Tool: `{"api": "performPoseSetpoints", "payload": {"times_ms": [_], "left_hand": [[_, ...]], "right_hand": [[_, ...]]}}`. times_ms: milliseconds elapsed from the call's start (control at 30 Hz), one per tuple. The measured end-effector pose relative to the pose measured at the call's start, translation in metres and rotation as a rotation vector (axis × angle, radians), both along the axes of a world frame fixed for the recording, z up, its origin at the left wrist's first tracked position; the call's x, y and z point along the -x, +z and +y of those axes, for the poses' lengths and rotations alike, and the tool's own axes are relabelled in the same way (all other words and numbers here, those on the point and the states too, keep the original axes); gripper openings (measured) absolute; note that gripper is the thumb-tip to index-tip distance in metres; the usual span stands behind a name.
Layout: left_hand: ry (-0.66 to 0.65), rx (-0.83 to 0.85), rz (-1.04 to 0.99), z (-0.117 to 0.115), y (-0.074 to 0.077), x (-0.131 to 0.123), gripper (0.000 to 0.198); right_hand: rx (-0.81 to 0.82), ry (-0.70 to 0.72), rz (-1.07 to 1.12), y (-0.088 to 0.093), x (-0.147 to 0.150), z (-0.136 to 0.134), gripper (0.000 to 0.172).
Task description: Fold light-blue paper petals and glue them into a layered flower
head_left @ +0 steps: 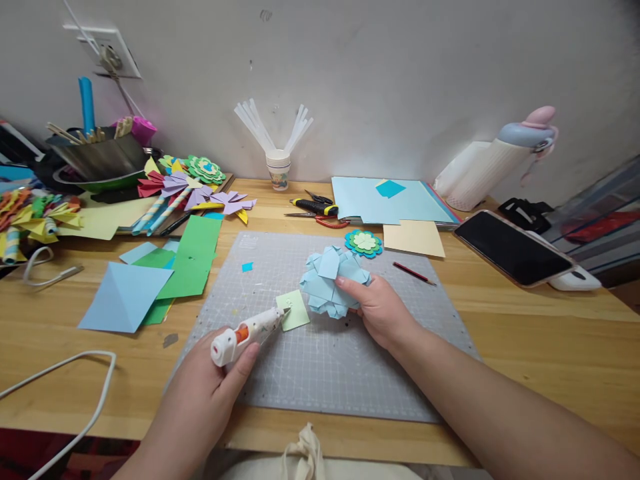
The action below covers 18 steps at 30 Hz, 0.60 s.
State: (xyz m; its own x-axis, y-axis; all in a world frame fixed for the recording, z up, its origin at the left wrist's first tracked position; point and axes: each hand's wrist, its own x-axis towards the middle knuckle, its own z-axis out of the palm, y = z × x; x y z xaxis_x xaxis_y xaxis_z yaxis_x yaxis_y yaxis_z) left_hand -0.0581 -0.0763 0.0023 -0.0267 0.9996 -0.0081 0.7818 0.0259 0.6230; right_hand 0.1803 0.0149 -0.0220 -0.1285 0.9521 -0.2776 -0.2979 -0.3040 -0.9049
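Note:
My left hand (225, 377) is closed around a white glue gun (253, 333) with an orange part in its side. The nozzle points at a small pale green paper square (295, 312) on the grey cutting mat (360, 373); I cannot tell whether it touches. A light blue folded paper flower (333, 283) is held by its right edge in my right hand (383, 307), thumb on top and fingers behind. Just past it lies a layered paper flower (363, 244) in blue, green and cream.
Blue (125, 297) and green paper sheets (195, 257) lie left of the mat. Scissors (320, 207) and a paper cup of white sticks (279, 170) stand behind. At right are a pencil (414, 273), a phone (515, 248) and a leaning bottle (500, 163). A white cable (107, 387) crosses the left side.

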Motion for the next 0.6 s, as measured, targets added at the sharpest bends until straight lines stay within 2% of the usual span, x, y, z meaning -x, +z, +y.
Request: {"api": "performPoseSetpoints", "payload": {"times_ms": [167, 400, 600], "left_hand": [[-0.013, 0.078, 0.013, 0.0007, -0.0044, 0.0027, 0.036], [0.015, 0.041, -0.095, -0.0027, -0.0073, 0.0048, 0.036], [-0.002, 0.054, -0.025, -0.0017, -0.0063, 0.0021, 0.038]], "right_hand": [[0.003, -0.006, -0.001, 0.0003, 0.0004, 0.0015, 0.032], [0.010, -0.001, -0.004, 0.0011, 0.0003, 0.0004, 0.032], [0.006, -0.004, -0.010, 0.0001, -0.0007, 0.0008, 0.032]]}}
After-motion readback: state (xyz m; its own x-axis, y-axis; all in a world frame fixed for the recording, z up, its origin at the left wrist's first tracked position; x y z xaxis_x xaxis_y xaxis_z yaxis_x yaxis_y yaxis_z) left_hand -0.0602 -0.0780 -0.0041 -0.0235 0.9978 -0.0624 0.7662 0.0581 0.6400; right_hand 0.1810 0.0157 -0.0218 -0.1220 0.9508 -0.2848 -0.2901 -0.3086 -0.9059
